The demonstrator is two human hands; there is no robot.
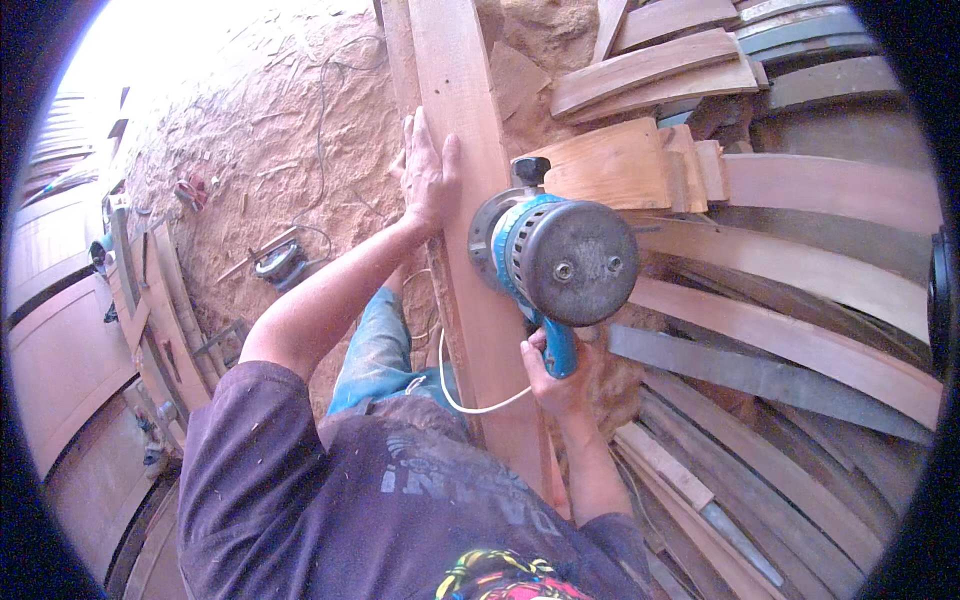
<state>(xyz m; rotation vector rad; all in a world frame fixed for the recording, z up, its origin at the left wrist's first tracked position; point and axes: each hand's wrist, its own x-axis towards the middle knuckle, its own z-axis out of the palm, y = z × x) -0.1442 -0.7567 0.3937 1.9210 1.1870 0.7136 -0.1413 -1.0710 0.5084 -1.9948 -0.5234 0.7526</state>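
A long wooden board (455,110) runs lengthwise in front of me, from the far edge back toward my body. My left hand (430,175) lies on the board's left side, fingers stretched out and pointing away from me. With my right hand (562,385) I grip the handle of a blue router (520,245). Its metal base sits against the board, and its round dark motor cap faces up. A black knob (531,170) sticks out on the router's far side. The cutting bit is hidden. A white cord (465,408) loops from near the handle across the board toward my waist.
Curved wooden pieces (780,250) are stacked all along the right. Sawdust (220,170) covers the ground at left, where a power tool (280,262) and a dark cable (322,130) lie. Wooden panels (75,350) and planks (170,310) stand at far left.
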